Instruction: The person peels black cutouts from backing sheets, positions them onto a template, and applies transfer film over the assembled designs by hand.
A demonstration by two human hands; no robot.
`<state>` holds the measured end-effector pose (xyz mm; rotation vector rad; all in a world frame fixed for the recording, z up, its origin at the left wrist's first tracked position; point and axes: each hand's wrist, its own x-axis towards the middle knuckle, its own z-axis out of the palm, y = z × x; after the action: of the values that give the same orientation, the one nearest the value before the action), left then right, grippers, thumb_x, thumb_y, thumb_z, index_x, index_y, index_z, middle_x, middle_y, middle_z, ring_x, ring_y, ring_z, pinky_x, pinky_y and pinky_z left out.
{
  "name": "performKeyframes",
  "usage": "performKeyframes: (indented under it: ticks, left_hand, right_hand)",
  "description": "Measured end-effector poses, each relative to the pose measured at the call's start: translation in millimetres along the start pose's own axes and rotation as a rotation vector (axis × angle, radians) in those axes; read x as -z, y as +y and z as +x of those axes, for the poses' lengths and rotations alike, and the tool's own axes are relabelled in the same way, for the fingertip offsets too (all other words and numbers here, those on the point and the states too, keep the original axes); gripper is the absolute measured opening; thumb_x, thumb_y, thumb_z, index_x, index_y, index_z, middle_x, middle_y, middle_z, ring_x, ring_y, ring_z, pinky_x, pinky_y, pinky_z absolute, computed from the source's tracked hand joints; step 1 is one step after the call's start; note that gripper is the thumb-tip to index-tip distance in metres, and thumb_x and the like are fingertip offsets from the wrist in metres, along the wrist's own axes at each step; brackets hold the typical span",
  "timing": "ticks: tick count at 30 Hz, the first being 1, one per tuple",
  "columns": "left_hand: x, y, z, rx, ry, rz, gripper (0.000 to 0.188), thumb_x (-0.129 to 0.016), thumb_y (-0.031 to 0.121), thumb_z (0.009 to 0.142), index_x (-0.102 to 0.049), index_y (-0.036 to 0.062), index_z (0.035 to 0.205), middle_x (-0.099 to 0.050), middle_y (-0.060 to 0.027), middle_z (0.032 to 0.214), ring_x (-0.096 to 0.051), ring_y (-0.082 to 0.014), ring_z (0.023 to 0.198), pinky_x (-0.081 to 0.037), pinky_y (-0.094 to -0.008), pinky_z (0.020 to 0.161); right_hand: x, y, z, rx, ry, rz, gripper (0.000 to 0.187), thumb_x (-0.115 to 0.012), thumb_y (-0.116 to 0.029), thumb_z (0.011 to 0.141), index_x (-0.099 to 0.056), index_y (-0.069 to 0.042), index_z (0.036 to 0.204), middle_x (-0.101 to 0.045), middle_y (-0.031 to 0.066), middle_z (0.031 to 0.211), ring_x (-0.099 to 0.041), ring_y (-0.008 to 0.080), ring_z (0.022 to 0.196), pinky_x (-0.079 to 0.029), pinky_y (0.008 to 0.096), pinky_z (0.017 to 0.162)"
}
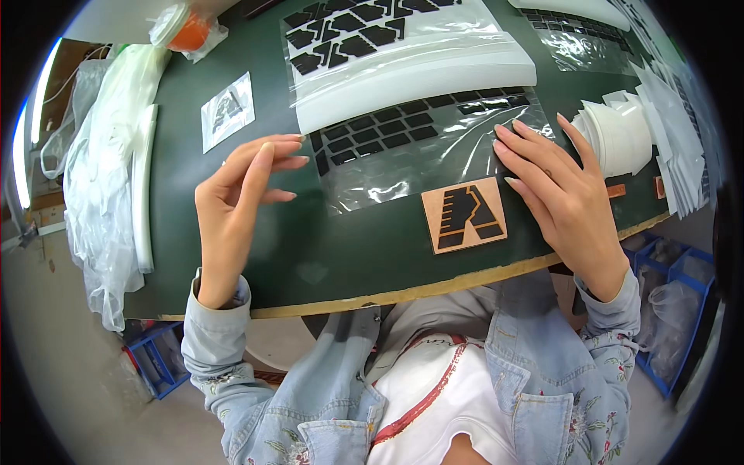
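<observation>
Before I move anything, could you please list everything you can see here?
Table: one, dark green, centre
Clear film sheets with black pieces: at least two, centre and far right
White sheet: one, white, across the central film
Patterned tile: one, tan and black, near front edge
Packet: one, white, left of film
Container: one, orange, far left
Plastic bags: uncounted, clear, left edge
Roll: one, white, beside bags
Slips: uncounted, white, right
Crates: at least two, blue, below table
Jacket: one, light blue, on the person
Left hand: one, bare, by film's left end
Right hand: one, bare, at film's right end
</observation>
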<state>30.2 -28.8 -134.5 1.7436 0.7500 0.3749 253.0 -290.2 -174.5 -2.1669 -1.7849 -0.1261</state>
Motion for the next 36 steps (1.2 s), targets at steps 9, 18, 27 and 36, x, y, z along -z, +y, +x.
performKeyframes:
  ticks: [9, 18, 27, 36]
  left_hand:
    - [-12.9, -17.9, 58.5, -0.756, -0.185, 0.946, 0.033, -0.055, 0.006, 0.098, -0.062, 0.0056, 0.131, -0.062, -0.0107, 0.136, -0.053, -0.0305, 0.132, -0.037, -0.0448, 0.113]
    - [-28.5, -14.8, 60.1, -0.792, -0.120, 0.910, 0.026, -0.055, 0.004, 0.097, -0.067, 0.0030, 0.120, -0.065, -0.0094, 0.131, -0.060, -0.0292, 0.124, -0.042, -0.0439, 0.108]
    - [-22.2, -8.1, 65.0, -0.746, -0.122, 0.966, 0.027, -0.054, 0.005, 0.098, -0.069, 0.0053, 0.120, -0.065, -0.0089, 0.131, -0.061, -0.0316, 0.118, -0.039, -0.0467, 0.110]
    - [-40.7, 34.7, 43.1, -0.752, -0.158, 0.760, 0.030, -0.058, -0.005, 0.092, -0.066, 0.0029, 0.120, -0.065, -0.0143, 0.126, -0.063, -0.0319, 0.116, -0.047, -0.0392, 0.099]
  right_hand:
    - [0.3, -4.8, 2.5, 0.014, 0.019, 0.027, 0.048, -0.068, -0.007, 0.085, -0.060, -0.004, 0.132, -0.058, 0.0076, 0.141, -0.052, 0.0242, 0.134, -0.026, 0.0510, 0.120]
    - [9.4, 11.1, -25.5, 0.112, -0.149, 0.195, 0.083, -0.061, -0.041, 0.091, -0.027, 0.000, 0.155, -0.031, 0.0137, 0.160, -0.026, 0.0309, 0.150, -0.014, 0.0543, 0.122]
    - [61.8, 46.3, -58.8, -0.170, 0.308, -0.229, 0.058, -0.075, -0.013, 0.080, -0.058, -0.010, 0.136, -0.056, 0.0050, 0.144, -0.047, 0.0262, 0.139, -0.027, 0.0471, 0.118]
    - [81.9, 105.1, -85.4, -0.253, 0.265, -0.228, 0.056, -0.075, -0.015, 0.080, -0.060, -0.012, 0.135, -0.061, 0.0059, 0.137, -0.047, 0.0247, 0.138, -0.029, 0.0480, 0.119]
